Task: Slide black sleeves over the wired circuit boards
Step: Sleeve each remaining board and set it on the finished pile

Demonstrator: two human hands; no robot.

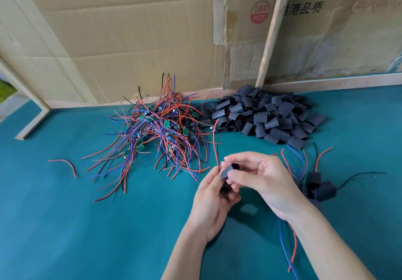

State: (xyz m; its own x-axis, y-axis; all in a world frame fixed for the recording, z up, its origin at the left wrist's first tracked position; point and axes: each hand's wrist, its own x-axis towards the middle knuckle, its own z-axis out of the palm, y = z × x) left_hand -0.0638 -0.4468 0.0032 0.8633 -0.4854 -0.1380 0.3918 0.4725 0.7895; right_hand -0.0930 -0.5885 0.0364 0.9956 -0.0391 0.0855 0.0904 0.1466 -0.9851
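A black sleeve point(227, 172) is pinched between the thumb and fingers of my right hand point(258, 179) above the table. My left hand point(212, 201) grips a wired circuit board just below it; the board itself is mostly hidden by my fingers, and its red and black wires point(215, 142) stick upward. The sleeve sits at the top end of the board, where the wires come out. A tangled pile of wired circuit boards point(161, 132) lies behind my hands. To its right is a heap of loose black sleeves point(267, 116).
Several sleeved boards point(318, 187) with wires lie right of my right hand. A single red wire point(65, 164) lies at the left on the green table cover point(87, 225). Cardboard sheets point(130, 40) and a wooden strip point(272, 31) wall off the back.
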